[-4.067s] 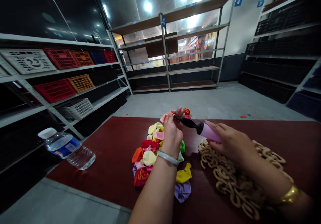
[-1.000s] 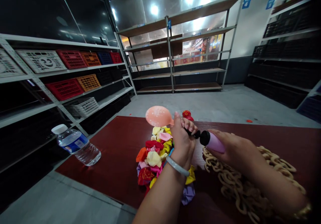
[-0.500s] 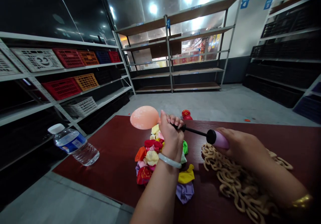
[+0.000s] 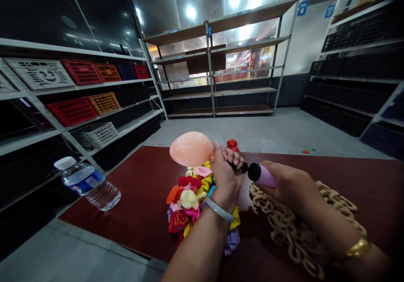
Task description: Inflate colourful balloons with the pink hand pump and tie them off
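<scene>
Peach balloon, rounded out, is being held at 10 o'clock of L grip, its neck end next to thumb. L grip is being wrapped round black front of hand pump; whether neck is also being pinched can't be told, hidden by fingers. Pump's purple body is being clasped by R grip, at L grip's 3 o'clock. Pile of limp multicol balloons is being borne by dk red counter at L grip's 8 o'clock, partly being covered by L forearm. Beige looped pieces are being overhung by R forearm, R grip's 6 o'clock. Water bottle is being seen at L grip's 9 o'clock, well apart
</scene>
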Demonstrator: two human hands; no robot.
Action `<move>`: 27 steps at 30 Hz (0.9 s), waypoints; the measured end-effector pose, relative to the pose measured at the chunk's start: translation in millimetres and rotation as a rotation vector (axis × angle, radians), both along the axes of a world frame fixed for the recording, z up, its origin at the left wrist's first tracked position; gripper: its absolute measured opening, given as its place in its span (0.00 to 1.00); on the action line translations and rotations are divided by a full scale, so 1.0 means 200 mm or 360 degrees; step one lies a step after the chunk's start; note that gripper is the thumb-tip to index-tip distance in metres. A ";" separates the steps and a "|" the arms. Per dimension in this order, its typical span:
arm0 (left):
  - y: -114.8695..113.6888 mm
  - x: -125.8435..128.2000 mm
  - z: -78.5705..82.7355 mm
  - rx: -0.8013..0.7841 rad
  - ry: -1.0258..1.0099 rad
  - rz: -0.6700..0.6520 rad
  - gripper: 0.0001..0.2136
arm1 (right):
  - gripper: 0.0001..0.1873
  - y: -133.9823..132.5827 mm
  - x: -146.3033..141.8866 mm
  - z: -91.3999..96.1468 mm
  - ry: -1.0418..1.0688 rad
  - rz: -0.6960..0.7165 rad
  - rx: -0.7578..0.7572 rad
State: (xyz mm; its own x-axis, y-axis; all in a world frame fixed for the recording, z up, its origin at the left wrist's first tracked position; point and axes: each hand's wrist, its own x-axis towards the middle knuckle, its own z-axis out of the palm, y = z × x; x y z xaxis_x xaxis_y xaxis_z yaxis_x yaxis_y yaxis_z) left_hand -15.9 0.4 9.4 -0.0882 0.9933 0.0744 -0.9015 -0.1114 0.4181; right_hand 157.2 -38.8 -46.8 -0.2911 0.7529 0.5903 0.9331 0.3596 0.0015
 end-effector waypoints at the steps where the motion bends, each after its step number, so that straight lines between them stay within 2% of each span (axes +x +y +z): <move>1: 0.02 -0.05 0.02 0.0019 -0.0006 0.0038 0.25 | 0.24 0.01 0.02 0.00 0.0010 0.0015 -0.0053; 6: 0.09 -0.25 0.07 0.0073 -0.0039 0.0248 0.26 | 0.23 0.03 0.15 0.04 0.0024 0.0028 -0.0153; 10: 0.12 -0.28 0.07 0.0078 -0.0031 0.0249 0.25 | 0.22 0.03 0.19 0.05 0.0025 0.0007 -0.0216; 15: 0.09 -0.17 0.04 0.0018 -0.0066 0.0213 0.24 | 0.25 0.02 0.14 0.03 -0.0020 -0.0053 -0.0210; 19: 0.03 -0.02 -0.02 -0.0032 -0.0002 0.0034 0.25 | 0.25 -0.01 0.07 0.03 -0.0075 -0.0075 -0.0160; 23: -0.03 0.12 -0.08 -0.0037 0.0013 -0.0039 0.24 | 0.23 -0.03 0.01 0.03 -0.0113 -0.0099 -0.0134; 27: -0.04 0.14 -0.08 -0.0042 0.0007 -0.0066 0.24 | 0.20 -0.04 -0.04 0.02 -0.0132 -0.0097 -0.0107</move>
State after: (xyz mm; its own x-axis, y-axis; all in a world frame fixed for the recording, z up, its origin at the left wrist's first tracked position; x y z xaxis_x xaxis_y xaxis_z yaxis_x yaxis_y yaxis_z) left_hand 11.4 -6.7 -6.2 -0.0465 0.9977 0.0484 -0.9034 -0.0627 0.4242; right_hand 150.0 -45.9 -43.3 -0.2892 0.8079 0.5134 0.9510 0.3039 0.0573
